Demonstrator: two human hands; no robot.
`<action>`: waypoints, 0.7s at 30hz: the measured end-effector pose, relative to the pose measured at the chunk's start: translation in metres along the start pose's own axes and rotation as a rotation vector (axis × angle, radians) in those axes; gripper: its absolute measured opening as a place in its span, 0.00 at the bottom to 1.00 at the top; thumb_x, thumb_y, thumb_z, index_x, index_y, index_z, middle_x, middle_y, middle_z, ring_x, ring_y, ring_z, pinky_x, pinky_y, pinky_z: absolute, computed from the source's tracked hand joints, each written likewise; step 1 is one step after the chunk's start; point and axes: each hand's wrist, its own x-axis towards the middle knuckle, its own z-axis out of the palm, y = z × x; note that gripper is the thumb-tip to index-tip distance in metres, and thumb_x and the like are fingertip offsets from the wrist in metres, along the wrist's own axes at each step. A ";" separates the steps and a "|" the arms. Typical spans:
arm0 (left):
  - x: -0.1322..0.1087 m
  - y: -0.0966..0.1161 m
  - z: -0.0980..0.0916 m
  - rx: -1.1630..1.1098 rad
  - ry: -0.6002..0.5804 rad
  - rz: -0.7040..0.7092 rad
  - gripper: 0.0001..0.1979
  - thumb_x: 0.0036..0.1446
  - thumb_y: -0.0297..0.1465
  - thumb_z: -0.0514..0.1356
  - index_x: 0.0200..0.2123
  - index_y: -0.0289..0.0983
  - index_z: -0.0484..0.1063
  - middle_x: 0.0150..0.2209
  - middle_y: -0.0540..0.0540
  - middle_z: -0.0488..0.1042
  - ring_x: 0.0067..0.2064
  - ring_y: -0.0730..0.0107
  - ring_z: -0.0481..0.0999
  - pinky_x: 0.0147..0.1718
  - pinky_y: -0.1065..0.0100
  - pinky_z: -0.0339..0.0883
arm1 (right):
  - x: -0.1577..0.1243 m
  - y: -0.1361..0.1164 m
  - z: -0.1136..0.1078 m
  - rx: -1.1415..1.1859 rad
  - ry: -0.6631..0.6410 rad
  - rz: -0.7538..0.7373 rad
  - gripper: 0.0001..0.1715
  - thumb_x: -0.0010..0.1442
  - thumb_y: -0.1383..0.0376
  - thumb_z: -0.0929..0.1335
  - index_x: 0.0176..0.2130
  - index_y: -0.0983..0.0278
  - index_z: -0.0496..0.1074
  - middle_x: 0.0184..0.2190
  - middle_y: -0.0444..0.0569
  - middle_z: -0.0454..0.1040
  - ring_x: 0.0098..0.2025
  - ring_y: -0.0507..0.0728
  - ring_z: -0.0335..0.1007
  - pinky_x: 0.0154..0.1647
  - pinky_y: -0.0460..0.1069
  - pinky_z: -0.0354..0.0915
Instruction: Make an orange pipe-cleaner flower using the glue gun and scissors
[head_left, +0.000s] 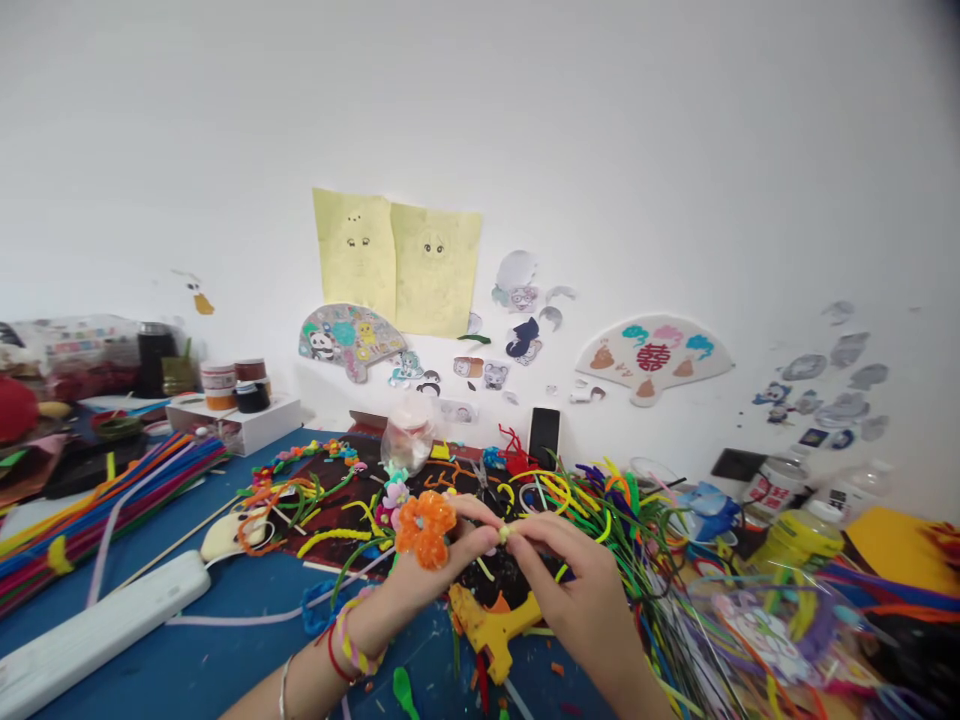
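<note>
A small pale-yellow piece sits just below and right of the centre of my view, raised above the cluttered blue table; I use it as the clock's hub, with twelve toward the wall. It is pinched from both sides. The left hand, reaching in from eight o'clock, grips it between thumb and finger; the right hand, from four o'clock, does the same. Both grips are narrow, fingertips nearly meeting, so the piece is mostly covered and I cannot make out its shape.

I judge the step in hand to be close fingertip shaping or joining. The next move, in my view, calls for one hand holding steady while the other makes a small, light adjustment.

An orange flower overlaps the left hand at nine o'clock; I cannot tell how it is attached. At six o'clock, below the hands, lies a yellow glue gun. A heap of coloured fuzzy stems spreads between two and three. Farther out, a dark phone leans at one, and two yellow papers hang at eleven.
</note>
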 end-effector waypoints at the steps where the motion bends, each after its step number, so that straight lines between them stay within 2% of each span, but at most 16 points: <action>1: 0.000 0.000 0.000 -0.004 -0.010 -0.019 0.10 0.52 0.37 0.60 0.29 0.36 0.74 0.28 0.48 0.73 0.31 0.70 0.70 0.32 0.68 0.64 | 0.000 0.000 -0.001 -0.004 -0.004 0.008 0.05 0.58 0.68 0.65 0.31 0.62 0.71 0.31 0.46 0.73 0.33 0.52 0.69 0.35 0.44 0.64; 7: -0.002 -0.006 0.008 -0.125 0.006 -0.178 0.09 0.51 0.36 0.61 0.32 0.37 0.74 0.28 0.49 0.74 0.29 0.71 0.70 0.28 0.71 0.63 | 0.003 0.003 0.001 -0.018 0.048 -0.002 0.04 0.57 0.67 0.65 0.31 0.63 0.70 0.30 0.46 0.73 0.32 0.52 0.69 0.32 0.45 0.65; 11: -0.004 -0.005 0.017 -0.212 0.039 -0.293 0.10 0.51 0.37 0.60 0.29 0.36 0.74 0.29 0.48 0.74 0.31 0.69 0.71 0.27 0.71 0.63 | 0.006 0.008 -0.001 -0.049 0.046 -0.067 0.05 0.58 0.69 0.65 0.32 0.63 0.70 0.30 0.47 0.73 0.32 0.52 0.69 0.33 0.46 0.65; 16: -0.012 0.000 0.020 -0.138 0.094 -0.258 0.09 0.50 0.37 0.61 0.29 0.37 0.74 0.29 0.49 0.75 0.33 0.69 0.72 0.33 0.69 0.65 | 0.008 0.010 -0.016 -0.067 -0.076 -0.217 0.06 0.58 0.71 0.65 0.34 0.62 0.72 0.31 0.46 0.74 0.35 0.52 0.70 0.38 0.47 0.65; 21: -0.020 0.006 0.021 -0.005 0.096 -0.242 0.08 0.50 0.38 0.61 0.30 0.39 0.73 0.26 0.50 0.73 0.28 0.71 0.69 0.27 0.71 0.64 | 0.007 0.007 -0.025 -0.112 -0.060 -0.295 0.06 0.55 0.73 0.67 0.34 0.62 0.71 0.31 0.47 0.74 0.36 0.53 0.69 0.39 0.49 0.66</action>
